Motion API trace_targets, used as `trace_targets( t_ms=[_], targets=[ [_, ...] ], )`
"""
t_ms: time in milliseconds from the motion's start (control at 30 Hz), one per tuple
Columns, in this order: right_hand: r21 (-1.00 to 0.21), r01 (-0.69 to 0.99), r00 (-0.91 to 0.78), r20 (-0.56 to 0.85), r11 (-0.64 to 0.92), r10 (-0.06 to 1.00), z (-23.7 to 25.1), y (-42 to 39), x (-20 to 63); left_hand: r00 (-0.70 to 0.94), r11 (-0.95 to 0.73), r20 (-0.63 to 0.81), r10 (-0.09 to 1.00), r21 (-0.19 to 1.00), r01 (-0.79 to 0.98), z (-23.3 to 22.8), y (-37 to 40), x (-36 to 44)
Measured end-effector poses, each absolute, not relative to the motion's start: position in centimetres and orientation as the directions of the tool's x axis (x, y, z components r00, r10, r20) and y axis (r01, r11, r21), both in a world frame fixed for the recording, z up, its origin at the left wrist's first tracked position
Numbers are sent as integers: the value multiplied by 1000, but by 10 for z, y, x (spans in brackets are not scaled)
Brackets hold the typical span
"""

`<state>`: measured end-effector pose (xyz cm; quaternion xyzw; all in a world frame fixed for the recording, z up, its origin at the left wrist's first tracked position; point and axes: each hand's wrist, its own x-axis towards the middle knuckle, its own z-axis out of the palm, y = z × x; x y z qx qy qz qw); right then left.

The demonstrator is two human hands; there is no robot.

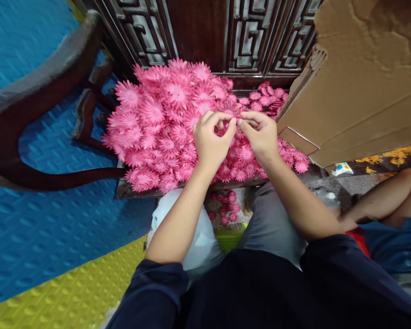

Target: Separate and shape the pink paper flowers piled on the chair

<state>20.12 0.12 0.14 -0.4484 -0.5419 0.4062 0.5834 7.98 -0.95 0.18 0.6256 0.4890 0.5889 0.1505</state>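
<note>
A pink artificial flower is held up between my two hands, its petals spread at the fingertips. My left hand pinches it from the left, thumb and forefinger closed in a ring. From the right, my right hand grips its edge with thumb and fingers pressed together. Beneath and left of the hands lies a big heap of pink artificial flowers. Smaller pink flower pieces are spread behind my right hand. What sits between the fingertips under the petals is partly hidden.
A cardboard sheet stands upright on the right, with orange petals beyond it. Dark carved wood panels rise behind. A curved wooden chair is at left. Another person's arm is at right. Pink pieces lie on the floor.
</note>
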Motion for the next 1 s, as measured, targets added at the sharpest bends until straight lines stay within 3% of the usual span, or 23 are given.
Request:
trace_targets(
  t_ms=[300,567,800,1000],
  targets=[
    [-964,41,67,263,261,962,2,0,199,-227,-445,506,832,853,272,3,-9,81],
    [-972,-62,43,224,226,974,-4,0,199,-244,-347,351,904,936,59,5,-8,84],
    [-969,-150,11,196,195,981,-1,-2,197,-251,-374,369,895,927,26,3,-7,83],
    [-968,-114,53,218,223,974,-5,0,198,-213,-374,365,906,928,-2,-1,-8,85]
  ],
)
